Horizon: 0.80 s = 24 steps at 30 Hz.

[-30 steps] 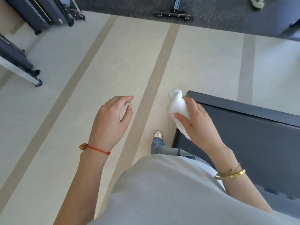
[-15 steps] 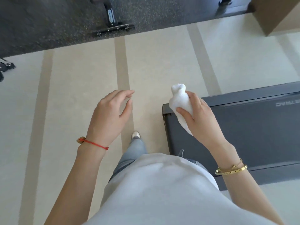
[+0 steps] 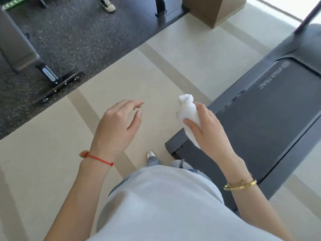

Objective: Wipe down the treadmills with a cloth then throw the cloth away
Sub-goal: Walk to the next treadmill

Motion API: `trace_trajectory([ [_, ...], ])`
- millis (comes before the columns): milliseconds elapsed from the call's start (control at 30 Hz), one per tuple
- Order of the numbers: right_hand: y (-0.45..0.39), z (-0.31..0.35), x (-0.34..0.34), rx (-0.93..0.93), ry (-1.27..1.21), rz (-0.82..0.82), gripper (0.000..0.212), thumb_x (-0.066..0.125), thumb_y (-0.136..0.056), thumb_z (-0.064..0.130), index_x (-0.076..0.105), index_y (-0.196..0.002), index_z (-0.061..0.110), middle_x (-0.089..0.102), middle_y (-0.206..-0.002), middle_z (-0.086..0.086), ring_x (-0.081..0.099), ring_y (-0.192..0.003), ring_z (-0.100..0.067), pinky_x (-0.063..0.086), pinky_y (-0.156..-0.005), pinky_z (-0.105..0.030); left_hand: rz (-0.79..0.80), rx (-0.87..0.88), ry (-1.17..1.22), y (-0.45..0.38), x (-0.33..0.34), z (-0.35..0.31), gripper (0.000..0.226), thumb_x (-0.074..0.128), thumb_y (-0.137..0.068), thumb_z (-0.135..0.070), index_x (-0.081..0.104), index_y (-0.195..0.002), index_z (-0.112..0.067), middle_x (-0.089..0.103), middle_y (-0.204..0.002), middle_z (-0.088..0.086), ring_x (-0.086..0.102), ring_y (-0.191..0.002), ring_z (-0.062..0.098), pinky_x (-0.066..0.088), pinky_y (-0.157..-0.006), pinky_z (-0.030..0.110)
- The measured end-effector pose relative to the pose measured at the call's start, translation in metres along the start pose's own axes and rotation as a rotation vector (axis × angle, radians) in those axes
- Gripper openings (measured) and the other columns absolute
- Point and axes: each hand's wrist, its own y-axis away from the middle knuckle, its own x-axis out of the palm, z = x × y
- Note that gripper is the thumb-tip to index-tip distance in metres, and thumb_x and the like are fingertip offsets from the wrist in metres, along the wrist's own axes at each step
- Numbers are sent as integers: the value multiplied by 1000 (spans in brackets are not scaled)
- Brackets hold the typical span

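A white cloth [image 3: 186, 110], bunched into a wad, is gripped in my right hand [image 3: 206, 129], held in the air over the rear corner of a grey treadmill [image 3: 271, 119]. The treadmill deck runs from centre right up toward the top right, with a brand name printed on its belt. My left hand [image 3: 118, 127] hovers empty over the beige floor, fingers loosely spread, a red string on its wrist.
A black speckled gym mat [image 3: 78, 37] fills the upper left, with a padded bench [image 3: 19, 49] and its metal foot on it. Another person's shoe [image 3: 107, 3] shows at the top. A brown box-like pillar base [image 3: 213, 9] stands at the top centre-right.
The view has turned, so the treadmill now runs diagonally and more of its belt shows. Both hands keep the same pose, the right one still holding the cloth.
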Motion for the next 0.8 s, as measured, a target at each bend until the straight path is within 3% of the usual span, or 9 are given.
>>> trace_trajectory([
  [300,-85,27,19,213,6,-155,40,52,-98,34,43,-132,16,57,-121,2,47,-109,-17,31,-78,-22,162,213,19,-135,-6,62,25,57,-97,-12,65,-120,-11,69,-110,2,64,-104,19,47,-95,29],
  [500,-139,21,13,320,23,-258,40,54,-97,33,44,-132,16,57,-119,0,38,-95,-7,29,-74,-21,231,304,77,-217,8,71,27,56,-97,-15,65,-122,-13,70,-111,0,64,-105,17,45,-96,28],
  [800,-244,-13,-18,437,-1,-417,42,50,-99,33,43,-136,15,56,-120,0,46,-100,-15,30,-76,-21,327,467,138,-367,63,54,27,56,-97,-13,64,-123,-11,69,-114,1,64,-107,17,48,-96,33],
])
